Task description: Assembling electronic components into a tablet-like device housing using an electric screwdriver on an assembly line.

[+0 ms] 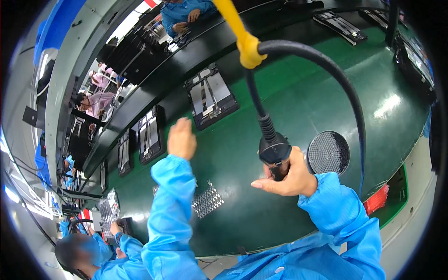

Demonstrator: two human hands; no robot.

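Note:
My right hand (294, 176) is closed around a black electric screwdriver (274, 148). Its thick black cable (333, 70) loops up to a yellow strap (251, 49) overhead. My left hand (182, 139) is raised over the green bench, its fingers pressed together; what they hold, if anything, is hidden. Just beyond it lies an opened flat device (211, 96) with a black frame and silver inner parts. A second such device (151, 134) lies to its left. Right of the screwdriver is a round black gridded dish (328, 152). A sheet of small silver pieces (208, 200) lies near my left sleeve.
More opened devices line the far side, one at the left (125, 152) and one at the back right (339, 27). A red bundle (376, 199) lies at the right edge by a green bin (397, 193). Co-workers sit at lower left (109, 263) and across the bench (179, 16).

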